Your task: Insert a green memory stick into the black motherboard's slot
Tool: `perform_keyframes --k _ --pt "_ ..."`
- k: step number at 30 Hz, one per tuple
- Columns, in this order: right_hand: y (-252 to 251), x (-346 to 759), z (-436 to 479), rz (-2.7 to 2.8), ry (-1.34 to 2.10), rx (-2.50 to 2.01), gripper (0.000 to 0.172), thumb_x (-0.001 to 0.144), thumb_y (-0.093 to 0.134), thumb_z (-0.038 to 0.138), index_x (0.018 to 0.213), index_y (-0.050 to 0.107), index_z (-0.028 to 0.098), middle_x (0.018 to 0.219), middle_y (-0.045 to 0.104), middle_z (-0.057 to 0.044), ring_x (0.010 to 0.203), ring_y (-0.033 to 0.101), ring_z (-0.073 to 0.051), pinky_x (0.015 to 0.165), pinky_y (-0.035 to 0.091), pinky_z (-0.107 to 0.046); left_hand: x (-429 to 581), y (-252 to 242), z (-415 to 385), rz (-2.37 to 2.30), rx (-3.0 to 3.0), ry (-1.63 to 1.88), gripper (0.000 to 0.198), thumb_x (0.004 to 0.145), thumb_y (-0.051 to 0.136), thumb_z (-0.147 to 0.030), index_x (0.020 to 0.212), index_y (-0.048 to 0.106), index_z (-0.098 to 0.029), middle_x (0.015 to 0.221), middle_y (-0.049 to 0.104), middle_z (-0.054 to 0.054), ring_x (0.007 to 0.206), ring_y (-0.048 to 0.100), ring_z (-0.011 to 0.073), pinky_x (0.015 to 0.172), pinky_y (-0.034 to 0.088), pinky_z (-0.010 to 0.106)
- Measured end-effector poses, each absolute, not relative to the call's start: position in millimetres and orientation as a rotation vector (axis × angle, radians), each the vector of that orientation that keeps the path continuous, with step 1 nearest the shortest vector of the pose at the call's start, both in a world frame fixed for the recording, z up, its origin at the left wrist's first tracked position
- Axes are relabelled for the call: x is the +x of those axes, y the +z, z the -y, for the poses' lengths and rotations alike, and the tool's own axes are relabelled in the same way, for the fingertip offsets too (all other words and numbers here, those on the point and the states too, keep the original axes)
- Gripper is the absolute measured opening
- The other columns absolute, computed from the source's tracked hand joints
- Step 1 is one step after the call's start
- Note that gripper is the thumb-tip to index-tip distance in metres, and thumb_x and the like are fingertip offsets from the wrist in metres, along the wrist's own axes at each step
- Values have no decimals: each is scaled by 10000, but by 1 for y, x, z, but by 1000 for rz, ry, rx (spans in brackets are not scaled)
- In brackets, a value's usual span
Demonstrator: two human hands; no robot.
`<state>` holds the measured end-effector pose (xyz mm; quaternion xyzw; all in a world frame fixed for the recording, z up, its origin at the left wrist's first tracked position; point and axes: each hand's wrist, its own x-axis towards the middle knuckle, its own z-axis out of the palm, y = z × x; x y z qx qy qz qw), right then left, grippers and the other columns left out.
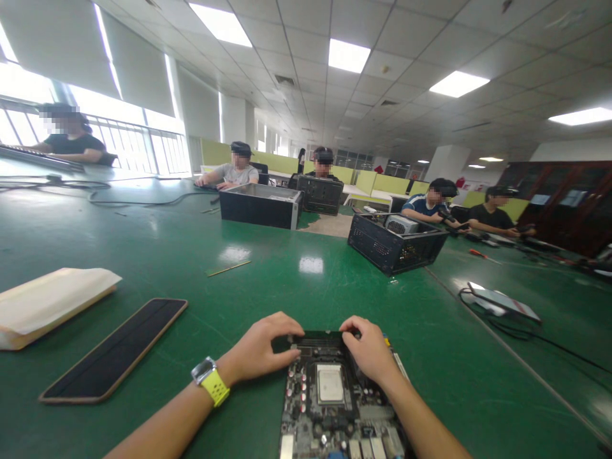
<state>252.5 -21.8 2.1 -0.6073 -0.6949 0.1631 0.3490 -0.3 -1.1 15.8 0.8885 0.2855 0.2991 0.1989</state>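
A dark computer motherboard (306, 398) lies flat on the green table in front of me. Its square silver processor (329, 384) sits bare in the socket. Long black memory slots (322, 341) run along the board's far edge; whether a memory stick is in them I cannot tell. My left hand (265, 347), below a yellow-strapped watch (210, 380), has thumb and forefinger on the slots' left end at the board's corner. At the right end, my right hand (368, 347) curls its thumb and fingers onto the same edge, partly hiding it.
A dark flat panel (117, 349) and a cream paper packet (55, 303) lie to the left. A thin yellow stick (229, 268) lies farther ahead. Open computer cases (396, 242) stand beyond. A cabled device (504, 301) lies right. Several people sit around the tables.
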Motion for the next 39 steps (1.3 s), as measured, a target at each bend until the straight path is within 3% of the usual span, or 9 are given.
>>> perform_keyframes --k 39 --pt "0 253 22 1798 392 -1554 187 697 488 158 739 666 196 785 674 -20 790 584 -178 756 418 -272 0 16 1 -810 2482 848 239 790 637 -259 1021 674 -214 1039 684 61 956 604 211 869 482 357"
